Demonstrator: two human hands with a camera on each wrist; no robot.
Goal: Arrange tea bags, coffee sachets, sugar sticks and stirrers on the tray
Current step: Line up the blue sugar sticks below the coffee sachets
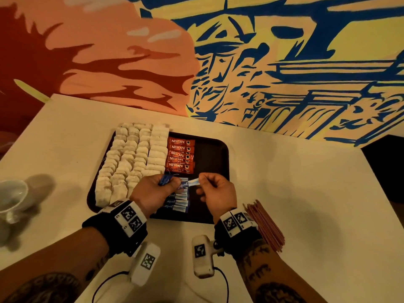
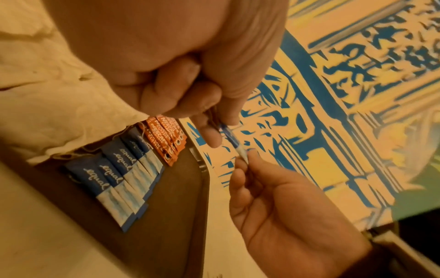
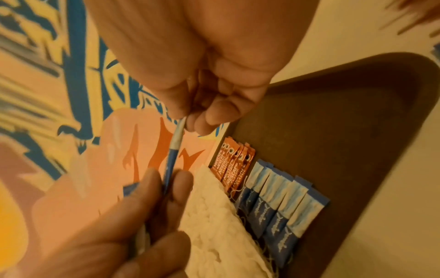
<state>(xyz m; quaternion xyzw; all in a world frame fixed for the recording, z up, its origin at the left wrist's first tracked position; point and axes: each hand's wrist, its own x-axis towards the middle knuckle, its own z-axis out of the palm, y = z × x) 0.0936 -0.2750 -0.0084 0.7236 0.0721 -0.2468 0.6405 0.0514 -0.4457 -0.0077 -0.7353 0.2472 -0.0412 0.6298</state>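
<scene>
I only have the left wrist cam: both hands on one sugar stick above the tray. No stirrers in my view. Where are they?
Observer: In the head view the stirrers lie bundled on the table, right of the tray, beside the right wrist. None are on the tray.
Operator: Is the left hand holding only that one stick?
Observer: No. The left hand also grips a bunch of blue sugar sticks. The right hand pinches the pale end of the single stick.
Operator: How are the tea bags laid out? I see only an edge.
Observer: The tea bags lie in four columns that fill the tray's left part.
</scene>
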